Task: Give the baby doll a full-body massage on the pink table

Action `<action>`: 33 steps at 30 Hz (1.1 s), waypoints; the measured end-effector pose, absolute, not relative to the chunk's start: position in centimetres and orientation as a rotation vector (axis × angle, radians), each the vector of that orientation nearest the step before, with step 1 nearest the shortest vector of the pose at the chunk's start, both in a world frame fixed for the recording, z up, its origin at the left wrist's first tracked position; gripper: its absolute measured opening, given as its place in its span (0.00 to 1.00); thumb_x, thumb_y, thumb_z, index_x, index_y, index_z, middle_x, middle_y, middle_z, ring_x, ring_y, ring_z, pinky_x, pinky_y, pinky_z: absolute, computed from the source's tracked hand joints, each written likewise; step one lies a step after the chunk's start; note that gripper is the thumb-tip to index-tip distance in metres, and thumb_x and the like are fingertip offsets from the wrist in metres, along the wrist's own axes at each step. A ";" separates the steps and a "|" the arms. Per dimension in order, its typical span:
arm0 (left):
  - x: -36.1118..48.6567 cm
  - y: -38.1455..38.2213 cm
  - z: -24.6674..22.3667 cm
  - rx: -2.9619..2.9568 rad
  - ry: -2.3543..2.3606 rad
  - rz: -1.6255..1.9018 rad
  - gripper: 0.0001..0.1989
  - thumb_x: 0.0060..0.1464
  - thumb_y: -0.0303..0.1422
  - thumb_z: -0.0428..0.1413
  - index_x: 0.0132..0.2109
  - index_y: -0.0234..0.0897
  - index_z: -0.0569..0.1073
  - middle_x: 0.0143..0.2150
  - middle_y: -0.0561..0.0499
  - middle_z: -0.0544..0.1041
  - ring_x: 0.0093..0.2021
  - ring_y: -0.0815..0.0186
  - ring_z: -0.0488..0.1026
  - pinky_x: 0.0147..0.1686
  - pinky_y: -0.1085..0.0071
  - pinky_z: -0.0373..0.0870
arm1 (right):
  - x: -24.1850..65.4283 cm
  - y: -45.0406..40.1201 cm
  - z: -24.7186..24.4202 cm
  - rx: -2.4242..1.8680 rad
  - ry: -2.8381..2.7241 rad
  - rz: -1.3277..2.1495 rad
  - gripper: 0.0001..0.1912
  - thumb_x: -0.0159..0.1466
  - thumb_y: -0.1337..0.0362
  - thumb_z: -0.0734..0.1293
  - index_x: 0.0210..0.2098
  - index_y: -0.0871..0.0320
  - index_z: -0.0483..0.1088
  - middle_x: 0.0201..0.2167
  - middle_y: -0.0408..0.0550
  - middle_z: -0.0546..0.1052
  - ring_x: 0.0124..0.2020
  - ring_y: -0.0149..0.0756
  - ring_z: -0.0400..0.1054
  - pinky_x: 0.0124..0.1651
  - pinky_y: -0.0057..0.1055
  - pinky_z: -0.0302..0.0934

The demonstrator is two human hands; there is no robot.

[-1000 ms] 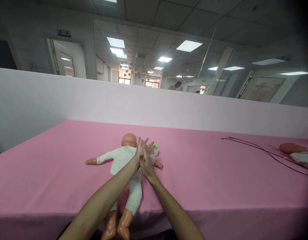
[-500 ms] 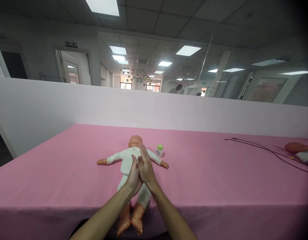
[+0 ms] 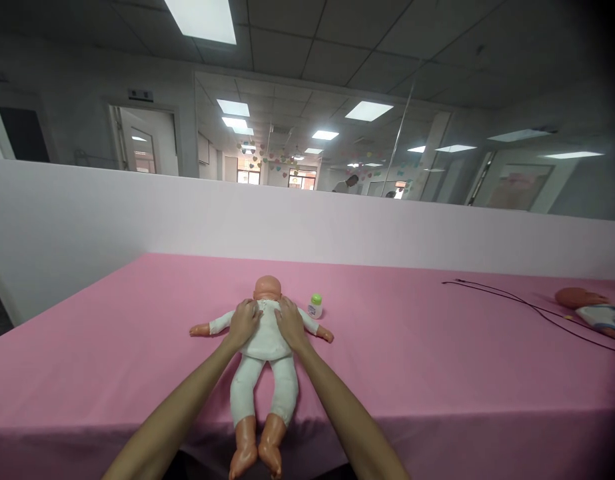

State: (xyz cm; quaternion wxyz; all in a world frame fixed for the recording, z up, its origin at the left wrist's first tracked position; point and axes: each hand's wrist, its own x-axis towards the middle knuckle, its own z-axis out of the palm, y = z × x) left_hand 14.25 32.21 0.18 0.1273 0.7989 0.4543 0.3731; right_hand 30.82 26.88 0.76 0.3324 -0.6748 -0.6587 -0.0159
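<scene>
Left hand [image 3: 243,324] lies flat and open on the baby doll [image 3: 266,341]; right hand [image 3: 291,324] likewise; neither grips.

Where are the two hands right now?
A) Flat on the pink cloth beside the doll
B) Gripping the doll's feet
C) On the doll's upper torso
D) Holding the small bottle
C: the left hand and right hand both rest on the upper torso of the doll, one on each side of its neck.

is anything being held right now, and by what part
Nothing looks gripped: the left hand and right hand rest open on the upper chest of the baby doll, one near each shoulder, pressing on its white suit.
</scene>
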 end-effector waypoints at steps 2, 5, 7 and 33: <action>15.0 32.6 -0.7 2.392 1.387 0.988 0.08 0.65 0.28 0.54 0.47 0.35 0.77 0.52 0.41 0.79 0.55 0.55 0.75 0.57 0.61 0.70 | 31.1 27.8 -0.3 -1.815 -1.721 -0.032 0.20 0.74 0.65 0.57 0.58 0.65 0.73 0.58 0.61 0.76 0.61 0.52 0.68 0.67 0.44 0.58; 15.9 33.0 -1.2 2.429 1.469 0.919 0.07 0.65 0.28 0.54 0.44 0.34 0.77 0.48 0.40 0.79 0.51 0.54 0.76 0.51 0.62 0.70 | 30.9 28.6 -1.4 -1.870 -1.751 -0.048 0.16 0.73 0.65 0.60 0.54 0.63 0.75 0.53 0.61 0.78 0.56 0.52 0.71 0.61 0.42 0.62; 16.3 33.2 -0.9 2.457 1.494 0.885 0.06 0.65 0.28 0.55 0.43 0.34 0.77 0.48 0.40 0.79 0.51 0.53 0.76 0.50 0.62 0.69 | 30.8 29.0 -1.6 -1.896 -1.792 -0.073 0.14 0.73 0.65 0.61 0.52 0.61 0.75 0.53 0.61 0.78 0.54 0.52 0.71 0.59 0.41 0.63; 16.0 30.9 1.3 2.691 1.421 0.378 0.14 0.69 0.26 0.48 0.44 0.32 0.79 0.47 0.39 0.79 0.47 0.56 0.75 0.46 0.64 0.68 | 29.8 27.2 -1.0 -1.901 -1.993 0.036 0.16 0.73 0.74 0.57 0.46 0.64 0.76 0.48 0.57 0.79 0.49 0.40 0.70 0.53 0.32 0.59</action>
